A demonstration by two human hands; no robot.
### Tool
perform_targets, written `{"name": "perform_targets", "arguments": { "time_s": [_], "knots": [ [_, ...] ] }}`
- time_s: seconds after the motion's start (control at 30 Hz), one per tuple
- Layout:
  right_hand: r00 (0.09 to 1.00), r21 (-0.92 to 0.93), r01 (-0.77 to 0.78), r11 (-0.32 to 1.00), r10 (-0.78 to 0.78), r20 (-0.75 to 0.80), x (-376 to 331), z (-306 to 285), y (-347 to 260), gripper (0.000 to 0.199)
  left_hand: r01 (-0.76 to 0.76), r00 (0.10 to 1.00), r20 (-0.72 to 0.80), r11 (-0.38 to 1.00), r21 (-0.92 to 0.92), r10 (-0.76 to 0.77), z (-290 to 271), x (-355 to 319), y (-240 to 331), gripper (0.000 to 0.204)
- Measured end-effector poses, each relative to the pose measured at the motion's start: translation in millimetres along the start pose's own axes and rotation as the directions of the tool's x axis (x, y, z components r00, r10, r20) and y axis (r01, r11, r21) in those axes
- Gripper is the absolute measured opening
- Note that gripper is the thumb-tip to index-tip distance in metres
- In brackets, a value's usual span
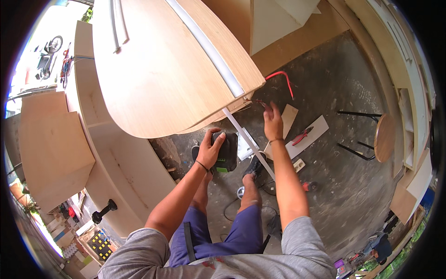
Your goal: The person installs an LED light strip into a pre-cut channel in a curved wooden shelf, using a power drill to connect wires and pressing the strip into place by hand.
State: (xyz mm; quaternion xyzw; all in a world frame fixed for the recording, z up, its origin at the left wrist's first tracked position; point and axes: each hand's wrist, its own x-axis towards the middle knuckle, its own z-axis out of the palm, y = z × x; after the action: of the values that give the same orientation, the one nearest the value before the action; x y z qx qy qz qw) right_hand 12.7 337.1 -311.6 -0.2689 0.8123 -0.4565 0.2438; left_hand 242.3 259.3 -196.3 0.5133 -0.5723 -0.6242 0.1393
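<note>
While I stand over the concrete floor [334, 186], my left hand [213, 149] is clenched around a black and green power tool [226, 153], held just below the front edge of the curved wooden panel [158, 74]. My right hand [273, 123] reaches to the panel's right corner, fingers [268, 108] pinching thin wires [258, 102] beside a red cable [284, 76]; grip appears light. A white strip [248, 144] slants down from that corner between my hands.

Risks, as judged: the wires could slip or tear if tugged; the tool could nick the strip.

Packages: a stack with yellow and black squares [102, 244], lower left. Labels unreadable.
</note>
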Motion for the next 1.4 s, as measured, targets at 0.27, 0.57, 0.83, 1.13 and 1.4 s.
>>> {"name": "perform_targets", "arguments": {
  "time_s": [0.27,0.57,0.83,1.13,1.4],
  "knots": [
    [0.977,-0.015,0.063,0.998,-0.058,0.207,21.1,-3.4,13.5,0.024,0.24,0.967,0.176,0.897,-0.37,-0.186,49.6,-4.4,15.6,0.034],
    [0.884,0.201,-0.19,0.961,0.078,0.461,43.4,-100.1,-59.5,0.025,0.189,0.964,0.244,0.919,-0.347,-0.106,120.0,34.9,6.1,0.035],
    [0.655,-0.036,-0.151,0.988,0.127,0.745,45.2,-97.3,-79.3,0.026,0.323,0.943,0.266,0.757,-0.569,-0.202,137.2,48.1,-20.4,0.032],
    [0.734,0.036,-0.196,0.98,0.122,0.668,39.6,-88.4,-79.5,0.024,0.073,0.96,0.28,0.967,-0.243,-0.002,117.7,53.2,1.0,0.025],
    [0.789,0.081,-0.18,0.98,0.094,0.608,36.2,-88.7,-87.5,0.023,0.268,0.907,0.406,0.899,-0.347,-0.114,113.0,52.6,15.9,0.02]
  ]
}}
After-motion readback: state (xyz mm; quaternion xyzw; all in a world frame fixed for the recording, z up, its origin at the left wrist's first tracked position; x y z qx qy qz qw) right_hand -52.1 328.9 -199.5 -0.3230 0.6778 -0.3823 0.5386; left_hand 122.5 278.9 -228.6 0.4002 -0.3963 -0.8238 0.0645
